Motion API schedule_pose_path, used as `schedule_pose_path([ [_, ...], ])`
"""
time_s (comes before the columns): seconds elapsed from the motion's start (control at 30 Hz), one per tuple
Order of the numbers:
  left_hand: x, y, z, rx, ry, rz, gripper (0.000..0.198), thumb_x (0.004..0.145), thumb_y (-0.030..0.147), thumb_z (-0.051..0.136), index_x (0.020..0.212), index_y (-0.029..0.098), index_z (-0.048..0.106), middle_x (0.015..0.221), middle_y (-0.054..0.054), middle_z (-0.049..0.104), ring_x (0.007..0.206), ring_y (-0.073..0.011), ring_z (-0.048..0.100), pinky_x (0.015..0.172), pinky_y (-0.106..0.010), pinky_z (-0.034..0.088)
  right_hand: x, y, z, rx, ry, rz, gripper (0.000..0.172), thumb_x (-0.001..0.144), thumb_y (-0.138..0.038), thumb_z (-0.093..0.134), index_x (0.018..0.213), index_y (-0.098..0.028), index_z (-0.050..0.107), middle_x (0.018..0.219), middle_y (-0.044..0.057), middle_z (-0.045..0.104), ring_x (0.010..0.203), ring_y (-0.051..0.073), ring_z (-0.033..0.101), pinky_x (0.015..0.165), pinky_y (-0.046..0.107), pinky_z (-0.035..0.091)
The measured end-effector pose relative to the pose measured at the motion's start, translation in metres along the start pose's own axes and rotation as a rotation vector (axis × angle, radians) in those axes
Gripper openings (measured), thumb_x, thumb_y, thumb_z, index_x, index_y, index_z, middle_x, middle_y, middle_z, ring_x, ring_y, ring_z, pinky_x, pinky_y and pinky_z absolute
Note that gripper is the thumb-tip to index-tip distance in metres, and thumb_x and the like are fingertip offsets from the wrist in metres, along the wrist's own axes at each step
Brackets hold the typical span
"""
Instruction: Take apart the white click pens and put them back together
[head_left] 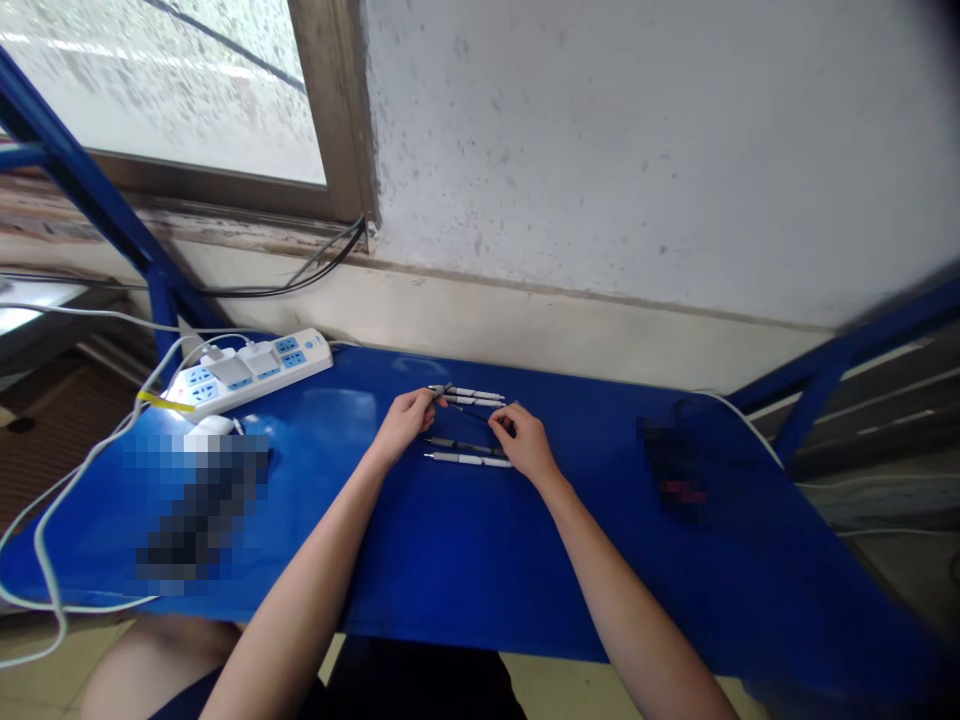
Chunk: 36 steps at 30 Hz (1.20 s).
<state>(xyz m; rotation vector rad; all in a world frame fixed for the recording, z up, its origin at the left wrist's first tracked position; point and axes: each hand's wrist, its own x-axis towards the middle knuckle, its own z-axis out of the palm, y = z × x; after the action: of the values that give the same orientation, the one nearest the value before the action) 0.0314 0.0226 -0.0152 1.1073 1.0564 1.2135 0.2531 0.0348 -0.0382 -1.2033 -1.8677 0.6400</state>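
Two white pens [480, 393] lie side by side on the blue table, just beyond my hands. Nearer to me are a dark grey pen [454, 445] and another white pen [461, 459], roughly parallel. My left hand [409, 420] is closed in a pinch on a small grey pen part, mostly hidden by the fingers. Between the hands runs a thin dark pen refill [472, 412], its right end pinched by my right hand [523, 440]. Whether its left end touches the grey part is too small to tell.
A white power strip [307, 362] with plugs and looping white cables [45, 560] stands at the back left. Blurred dark objects lie at the table's left [199, 510] and right [675, 470]. Blue metal posts [161, 310] flank the table [450, 560]; a wall [637, 180] rises behind.
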Motion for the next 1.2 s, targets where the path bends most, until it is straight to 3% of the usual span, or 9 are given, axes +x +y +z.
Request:
schedule_pose_path([
  [0.37, -0.001, 0.002, 0.002, 0.018, 0.052, 0.029, 0.037, 0.082, 0.051, 0.056, 0.084, 0.015, 0.063, 0.053, 0.005, 0.039, 0.045, -0.0071, 0.035, 0.045, -0.022, 0.026, -0.001, 0.001, -0.004, 0.038, 0.038, 0.084, 0.018, 0.085, -0.036, 0.055, 0.080, -0.022, 0.066, 0.073, 0.003, 0.067, 0.063, 0.018, 0.058, 0.063, 0.030, 0.043],
  [0.6, -0.001, 0.002, 0.000, 0.062, 0.087, 0.060, 0.033, 0.080, 0.048, 0.062, 0.089, 0.016, 0.061, 0.064, 0.002, 0.056, 0.052, -0.0082, 0.047, 0.048, -0.021, 0.034, 0.001, -0.001, -0.012, 0.407, 0.045, 0.285, 0.021, 0.081, -0.039, 0.063, 0.084, -0.019, 0.066, 0.076, 0.006, 0.069, 0.068, 0.018, 0.061, 0.061, 0.028, 0.045],
  [0.77, -0.003, 0.003, 0.002, 0.016, 0.020, 0.078, 0.033, 0.075, 0.040, 0.070, 0.096, 0.016, 0.060, 0.069, 0.001, 0.059, 0.056, -0.0084, 0.051, 0.051, -0.020, 0.037, 0.002, -0.005, -0.015, 0.622, 0.045, 0.330, 0.020, 0.080, -0.038, 0.066, 0.081, -0.018, 0.067, 0.073, 0.004, 0.067, 0.061, 0.013, 0.055, 0.056, 0.026, 0.041],
  [1.2, -0.003, 0.002, 0.000, 0.015, -0.046, 0.112, 0.032, 0.079, 0.041, 0.067, 0.097, 0.016, 0.060, 0.079, -0.004, 0.067, 0.064, -0.0108, 0.055, 0.056, -0.022, 0.040, -0.001, -0.007, -0.015, 0.569, 0.009, 0.316, 0.023, 0.080, -0.041, 0.067, 0.082, -0.018, 0.068, 0.072, 0.003, 0.066, 0.060, 0.013, 0.054, 0.057, 0.027, 0.042],
])
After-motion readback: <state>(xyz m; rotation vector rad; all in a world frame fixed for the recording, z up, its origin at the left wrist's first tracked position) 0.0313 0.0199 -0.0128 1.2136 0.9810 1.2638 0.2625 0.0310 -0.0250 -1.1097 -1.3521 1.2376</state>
